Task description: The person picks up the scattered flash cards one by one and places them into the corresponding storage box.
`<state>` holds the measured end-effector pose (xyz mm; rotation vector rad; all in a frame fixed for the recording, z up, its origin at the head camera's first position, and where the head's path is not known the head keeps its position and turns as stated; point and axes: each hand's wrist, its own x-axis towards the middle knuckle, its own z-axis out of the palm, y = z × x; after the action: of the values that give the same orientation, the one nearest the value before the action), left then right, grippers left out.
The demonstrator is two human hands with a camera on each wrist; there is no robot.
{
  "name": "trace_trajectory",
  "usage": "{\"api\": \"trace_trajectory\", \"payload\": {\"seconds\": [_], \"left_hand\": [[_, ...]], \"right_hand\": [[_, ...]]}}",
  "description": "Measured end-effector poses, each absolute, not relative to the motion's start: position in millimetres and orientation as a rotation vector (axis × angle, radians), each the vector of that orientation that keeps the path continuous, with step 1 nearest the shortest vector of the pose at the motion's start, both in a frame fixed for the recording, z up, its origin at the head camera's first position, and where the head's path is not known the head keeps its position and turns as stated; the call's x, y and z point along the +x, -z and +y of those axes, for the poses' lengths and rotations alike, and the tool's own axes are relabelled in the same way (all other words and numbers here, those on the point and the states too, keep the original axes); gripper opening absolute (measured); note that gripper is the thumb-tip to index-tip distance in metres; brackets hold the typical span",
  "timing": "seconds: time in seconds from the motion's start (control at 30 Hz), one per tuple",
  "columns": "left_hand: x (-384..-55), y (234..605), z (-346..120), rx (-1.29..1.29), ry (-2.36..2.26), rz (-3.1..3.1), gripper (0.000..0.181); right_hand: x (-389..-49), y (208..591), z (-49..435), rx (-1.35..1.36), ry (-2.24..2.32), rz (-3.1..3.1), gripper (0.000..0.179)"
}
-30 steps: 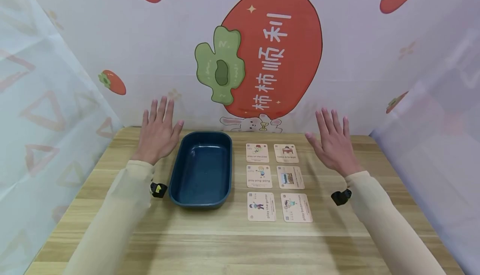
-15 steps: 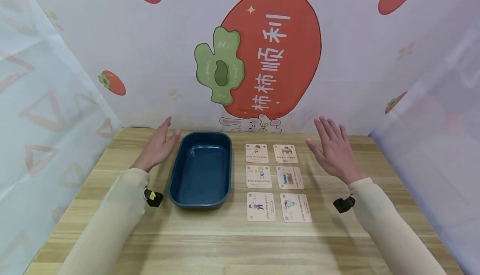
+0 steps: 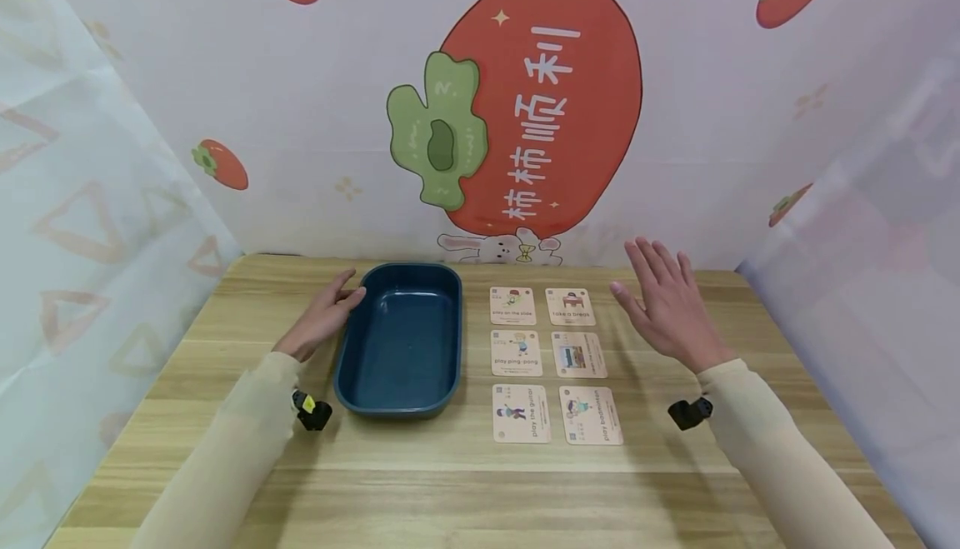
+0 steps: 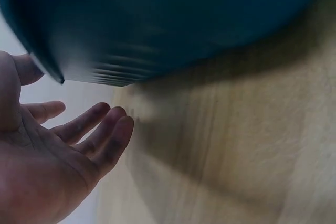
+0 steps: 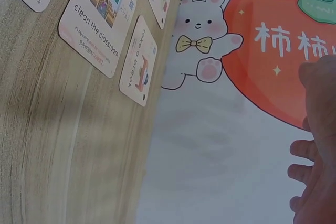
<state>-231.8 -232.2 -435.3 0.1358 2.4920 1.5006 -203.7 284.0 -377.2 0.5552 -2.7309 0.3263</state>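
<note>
My left hand [image 3: 321,318] is beside the far left part of a dark blue plastic tray [image 3: 346,391], thumb at its rim. In the left wrist view the tray's side wall [image 4: 173,19] rises above the loosely bent fingers [image 4: 113,129], which lie apart from it. Nothing is held there. My right hand [image 3: 670,307] hovers over the right side of the table with fingers straight, holding nothing. Left of it lie several square picture cards in two columns, among them the "take a break" card [image 3: 570,307], the "play ping-pong" card [image 3: 516,353] and the "play badminton" card [image 3: 591,416].
The wooden table [image 3: 420,491] meets a white backdrop [image 3: 300,116] printed with red persimmons and a rabbit. White sheets hang along the left and right sides. A small black camera is strapped to each wrist.
My left hand has turned and come down from above the table's back left to the tray's left rim. The right hand stays raised, slightly shifted. Tray and cards stay in place.
</note>
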Motion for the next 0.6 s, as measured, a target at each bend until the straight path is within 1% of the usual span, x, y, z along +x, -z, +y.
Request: {"api": "trace_trajectory", "payload": {"seconds": [0.6], "left_hand": [[-233,449,-223,0.171,-1.525,2.502,0.061]], "right_hand": [[-205,383,283,0.576,-0.332,-2.738,0.07]]}}
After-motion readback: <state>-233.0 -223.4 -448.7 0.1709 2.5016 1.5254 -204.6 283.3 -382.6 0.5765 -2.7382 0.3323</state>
